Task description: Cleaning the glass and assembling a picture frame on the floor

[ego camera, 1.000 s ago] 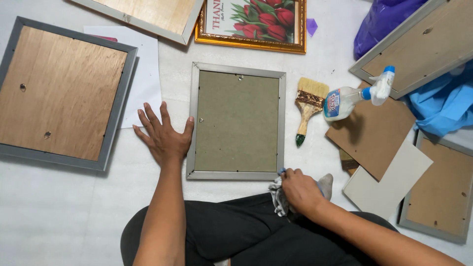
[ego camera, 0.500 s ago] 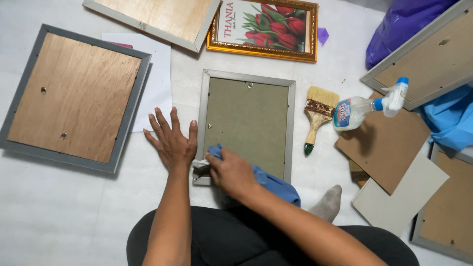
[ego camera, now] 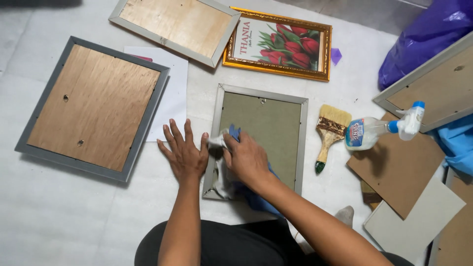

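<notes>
Up the silver frame (ego camera: 259, 140) my right hand (ego camera: 248, 158) has pushed its clutched blue cloth (ego camera: 231, 134); left hand (ego camera: 183, 153), fingers splayed, braces alongside—pressing hard could crack the glass.

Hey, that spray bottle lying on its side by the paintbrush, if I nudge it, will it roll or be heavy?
The spray bottle lies on its side, and its rounded body would probably roll a little until the trigger head catches. It looks like thin plastic, so likely light. It lies against the paintbrush, which may block it leftward.

purple bag (ego camera: 423, 44) cropped, cloth (ego camera: 231, 167) partly hidden
</notes>
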